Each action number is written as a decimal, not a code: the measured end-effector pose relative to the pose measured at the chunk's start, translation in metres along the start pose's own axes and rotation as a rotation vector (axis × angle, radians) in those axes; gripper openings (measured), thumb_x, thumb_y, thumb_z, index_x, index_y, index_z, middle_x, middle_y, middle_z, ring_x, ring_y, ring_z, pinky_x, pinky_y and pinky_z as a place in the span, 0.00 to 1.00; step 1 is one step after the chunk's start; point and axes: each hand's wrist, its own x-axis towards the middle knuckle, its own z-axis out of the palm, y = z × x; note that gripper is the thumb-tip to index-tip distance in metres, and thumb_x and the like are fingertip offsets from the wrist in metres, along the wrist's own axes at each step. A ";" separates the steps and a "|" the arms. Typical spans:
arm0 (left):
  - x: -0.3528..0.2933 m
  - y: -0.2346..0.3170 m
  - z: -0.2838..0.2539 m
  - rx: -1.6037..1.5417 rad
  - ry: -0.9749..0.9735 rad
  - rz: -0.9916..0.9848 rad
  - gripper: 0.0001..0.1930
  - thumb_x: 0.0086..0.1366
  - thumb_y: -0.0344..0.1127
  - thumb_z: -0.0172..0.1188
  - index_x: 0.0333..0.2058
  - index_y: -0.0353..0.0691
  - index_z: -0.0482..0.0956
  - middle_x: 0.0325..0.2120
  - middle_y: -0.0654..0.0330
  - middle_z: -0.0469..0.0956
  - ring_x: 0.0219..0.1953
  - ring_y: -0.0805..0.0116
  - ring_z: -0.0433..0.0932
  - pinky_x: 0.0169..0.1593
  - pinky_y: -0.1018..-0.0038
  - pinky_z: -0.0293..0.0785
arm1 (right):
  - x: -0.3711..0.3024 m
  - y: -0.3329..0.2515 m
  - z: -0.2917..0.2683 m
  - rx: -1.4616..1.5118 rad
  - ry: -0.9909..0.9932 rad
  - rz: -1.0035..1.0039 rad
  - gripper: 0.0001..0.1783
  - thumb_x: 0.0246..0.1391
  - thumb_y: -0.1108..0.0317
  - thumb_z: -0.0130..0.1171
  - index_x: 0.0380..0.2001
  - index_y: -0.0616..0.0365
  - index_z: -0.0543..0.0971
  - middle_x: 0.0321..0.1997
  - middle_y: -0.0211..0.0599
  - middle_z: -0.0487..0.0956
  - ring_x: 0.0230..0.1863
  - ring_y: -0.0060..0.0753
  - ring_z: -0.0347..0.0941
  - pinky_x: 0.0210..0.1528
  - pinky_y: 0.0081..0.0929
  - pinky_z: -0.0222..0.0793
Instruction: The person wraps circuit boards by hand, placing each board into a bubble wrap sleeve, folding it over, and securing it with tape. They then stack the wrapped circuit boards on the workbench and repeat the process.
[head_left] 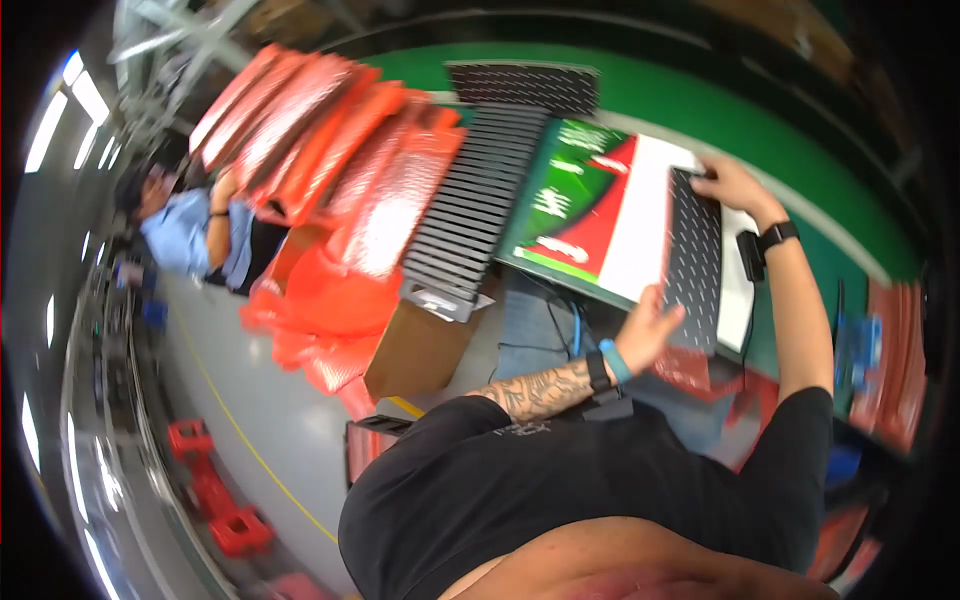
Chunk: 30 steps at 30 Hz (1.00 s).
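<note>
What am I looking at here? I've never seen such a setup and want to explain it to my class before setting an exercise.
There is no robot: these are a person's bare hands. The single picture comes from a fisheye camera worn on their head, looking down, so straight edges bend near the rim. The right hand holds the far end of a dark panel with white dashes. The left hand is at its nearer left edge; how firmly it grips is unclear. Beside the panel lies a red, green and white printed board or box. Further left are a dark slatted stack and shiny red plastic packing. At far left is another person.
</note>
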 end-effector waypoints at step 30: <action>0.126 0.169 0.074 -0.781 -0.669 -0.174 0.18 0.71 0.32 0.55 0.57 0.34 0.72 0.48 0.47 0.80 0.48 0.52 0.81 0.51 0.53 0.80 | -0.242 -0.356 -0.156 -0.914 0.617 -0.482 0.15 0.44 0.79 0.70 0.36 0.64 0.78 0.28 0.38 0.79 0.30 0.36 0.78 0.34 0.28 0.71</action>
